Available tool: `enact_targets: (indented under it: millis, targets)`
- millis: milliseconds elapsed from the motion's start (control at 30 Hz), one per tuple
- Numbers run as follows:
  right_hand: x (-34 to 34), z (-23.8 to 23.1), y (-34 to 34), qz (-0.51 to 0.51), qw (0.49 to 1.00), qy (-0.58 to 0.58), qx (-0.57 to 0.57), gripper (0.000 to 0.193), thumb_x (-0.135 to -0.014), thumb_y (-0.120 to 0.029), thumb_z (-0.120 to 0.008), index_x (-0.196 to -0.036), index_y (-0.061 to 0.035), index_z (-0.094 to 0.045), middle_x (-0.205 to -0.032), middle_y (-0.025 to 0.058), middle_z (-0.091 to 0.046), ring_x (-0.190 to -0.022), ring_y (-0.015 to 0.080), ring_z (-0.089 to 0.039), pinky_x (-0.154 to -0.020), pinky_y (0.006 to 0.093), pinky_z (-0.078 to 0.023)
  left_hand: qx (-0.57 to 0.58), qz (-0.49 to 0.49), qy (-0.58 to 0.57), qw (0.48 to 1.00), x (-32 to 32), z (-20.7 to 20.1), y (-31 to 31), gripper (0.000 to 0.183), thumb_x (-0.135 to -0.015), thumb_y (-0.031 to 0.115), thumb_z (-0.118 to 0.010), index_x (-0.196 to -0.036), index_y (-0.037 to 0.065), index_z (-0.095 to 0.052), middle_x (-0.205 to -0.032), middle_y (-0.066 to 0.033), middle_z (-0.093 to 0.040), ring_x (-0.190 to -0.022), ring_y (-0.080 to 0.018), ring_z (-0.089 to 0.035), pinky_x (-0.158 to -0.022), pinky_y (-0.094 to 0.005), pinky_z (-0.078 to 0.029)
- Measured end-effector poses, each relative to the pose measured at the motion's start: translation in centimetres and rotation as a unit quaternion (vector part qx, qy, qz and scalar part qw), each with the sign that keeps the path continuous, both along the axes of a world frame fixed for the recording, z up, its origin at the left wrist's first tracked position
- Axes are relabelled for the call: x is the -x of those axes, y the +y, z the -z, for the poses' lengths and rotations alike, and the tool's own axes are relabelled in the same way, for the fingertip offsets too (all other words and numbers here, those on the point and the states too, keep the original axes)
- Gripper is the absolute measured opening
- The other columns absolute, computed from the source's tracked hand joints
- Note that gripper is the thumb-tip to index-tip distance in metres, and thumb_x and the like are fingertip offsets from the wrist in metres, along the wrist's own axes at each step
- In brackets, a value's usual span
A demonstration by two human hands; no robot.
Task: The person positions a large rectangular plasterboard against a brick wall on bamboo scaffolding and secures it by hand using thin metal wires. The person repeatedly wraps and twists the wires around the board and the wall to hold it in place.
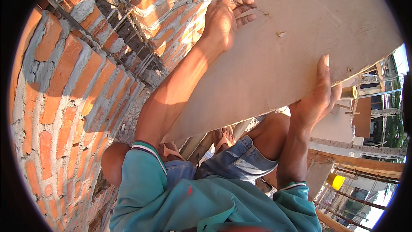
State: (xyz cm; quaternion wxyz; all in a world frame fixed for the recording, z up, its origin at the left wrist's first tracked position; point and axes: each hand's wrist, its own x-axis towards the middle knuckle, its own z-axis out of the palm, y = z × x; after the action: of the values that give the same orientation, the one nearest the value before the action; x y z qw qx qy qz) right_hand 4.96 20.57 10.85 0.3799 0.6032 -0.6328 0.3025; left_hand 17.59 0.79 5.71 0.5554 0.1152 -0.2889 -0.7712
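Observation:
A large greyish-brown board slants across in front of me, with small holes and bits of wire poking from its face. My right hand grips its lower right edge, thumb on the face, the other fingers mostly hidden behind. At the board's upper left edge is my left hand, closed with the thumb against the fingers. A thin wire runs through that hand and into a hole in the board; its other end extends left toward the brick wall.
Another brick wall with rough mortar stands close on my left. Steel rebar rises in the gap between the walls. Below, my feet rest by wooden poles. A yellow container and timber beam are at right.

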Motion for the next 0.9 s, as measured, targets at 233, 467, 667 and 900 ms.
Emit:
enact_targets:
  millis: [233, 467, 667, 900]
  targets:
    - [-0.5, -3.4, -3.2, -0.199, 0.858, -0.463, 0.101, 0.033, -0.099, -0.016, -0.068, -0.117, 0.0113, -0.068, -0.117, 0.0172, -0.069, -0.096, 0.0235, -0.072, -0.079, 0.0354, -0.066, 0.279, 0.036, -0.283, 0.917, -10.1, 2.3, -3.0, 0.043, -0.104, 0.034, -0.061, -0.135, 0.003, -0.059, -0.135, -0.0129, -0.063, -0.118, -0.0223, -0.064, -0.099, -0.0360, -0.053]
    - [-1.2, -4.3, -3.8, -0.235, 0.780, -0.565, 0.129, 0.036, -0.095, -0.021, -0.073, -0.109, 0.0117, -0.065, -0.105, 0.0182, -0.069, -0.088, 0.0251, -0.074, -0.075, 0.0381, -0.067, 0.106, 0.101, -0.521, 0.841, -19.3, 17.5, -2.2, 0.042, -0.103, 0.039, -0.063, -0.128, 0.006, -0.066, -0.117, -0.0053, -0.070, -0.100, -0.0124, -0.064, -0.089, -0.0300, -0.053]
    - [-0.7, -4.1, -3.9, -0.134, 0.837, -0.522, 0.099, 0.039, -0.097, -0.024, -0.072, -0.111, 0.0122, -0.065, -0.099, 0.0163, -0.069, -0.080, 0.0194, -0.073, -0.070, 0.0336, -0.067, 0.022, 0.164, -0.613, 0.773, -19.8, 27.7, 2.7, 0.051, -0.104, 0.038, -0.060, -0.139, 0.001, -0.056, -0.132, -0.0134, -0.063, -0.122, -0.0218, -0.056, -0.104, -0.0387, -0.045]
    - [2.4, -2.5, -5.9, -0.074, 0.969, -0.230, -0.049, 0.037, -0.101, -0.015, -0.066, -0.129, 0.0093, -0.064, -0.095, 0.0157, -0.074, -0.075, 0.0153, -0.072, -0.069, 0.0254, -0.062, -0.067, 0.113, -0.622, 0.772, -17.2, 33.4, 4.0, 0.084, -0.100, 0.054, -0.058, -0.160, 0.002, -0.030, -0.156, -0.0246, -0.043, -0.145, -0.0342, -0.042, -0.116, -0.0450, -0.037]
